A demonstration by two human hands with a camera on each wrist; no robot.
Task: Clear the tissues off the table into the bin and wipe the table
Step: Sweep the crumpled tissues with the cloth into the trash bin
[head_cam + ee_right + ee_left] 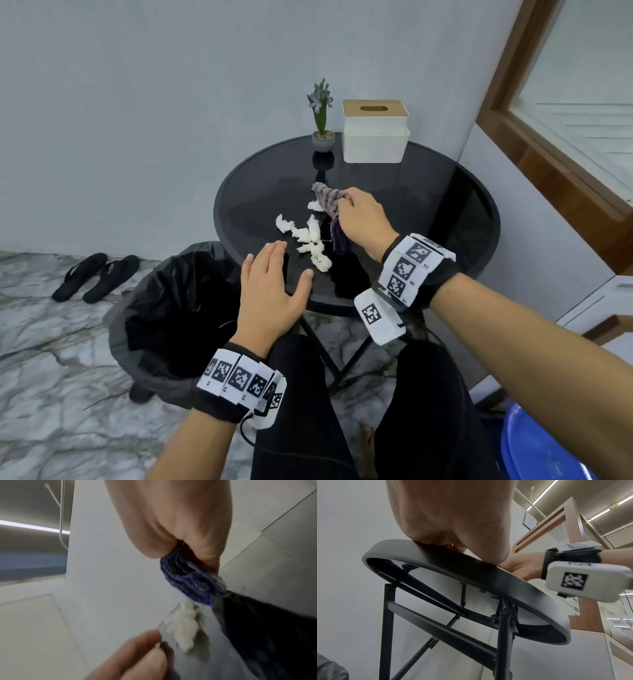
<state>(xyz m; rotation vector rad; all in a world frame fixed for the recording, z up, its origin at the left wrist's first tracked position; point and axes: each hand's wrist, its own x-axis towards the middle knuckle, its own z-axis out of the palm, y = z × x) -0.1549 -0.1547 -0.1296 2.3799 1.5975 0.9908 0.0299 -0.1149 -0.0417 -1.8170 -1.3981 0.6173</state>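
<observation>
Several crumpled white tissues (308, 236) lie bunched near the front left of a round black glass table (428, 192). My right hand (359, 219) grips a striped purple-grey cloth (329, 200) just right of the tissues, with the cloth resting on the glass. In the right wrist view the cloth (190, 582) bulges from my fist above the tissues (183, 624). My left hand (274, 284) lies flat at the table's near-left edge with straight fingers, holding nothing, just left of the tissues. Below it stands a bin (171, 308) lined with a black bag.
A small potted plant (322, 120) and a white tissue box (375, 132) stand at the table's far edge. A pair of black sandals (96, 277) lies on the marble floor to the left. A blue tub (541, 445) sits at the lower right.
</observation>
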